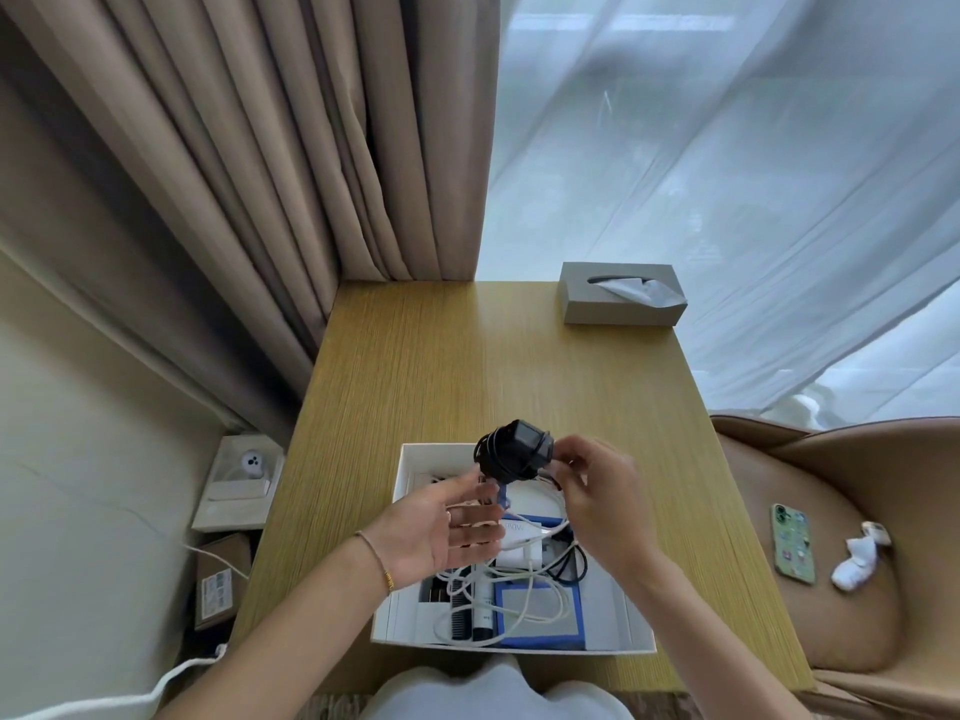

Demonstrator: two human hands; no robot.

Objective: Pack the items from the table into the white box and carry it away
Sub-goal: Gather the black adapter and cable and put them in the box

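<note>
- Lower centre-left: my left hand [447,532] spreads open beneath the load, gripping nothing.
- Centre: the black cord-wrapped charger [514,449] hangs above the white box [400,475], not yet packed.
- Just right: my right hand [592,491] pinches the charger's side.
- Below: cables, a marker and blue cases already fill the box; carrying it away remains.
- Upper right: a tissue box [618,304] sits on the table [467,356].

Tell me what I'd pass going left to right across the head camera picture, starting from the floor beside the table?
Small white round device on its box → left hand → black cable-wrapped charger held over the white box → right hand → phone on the chair → white earbuds case.
</note>
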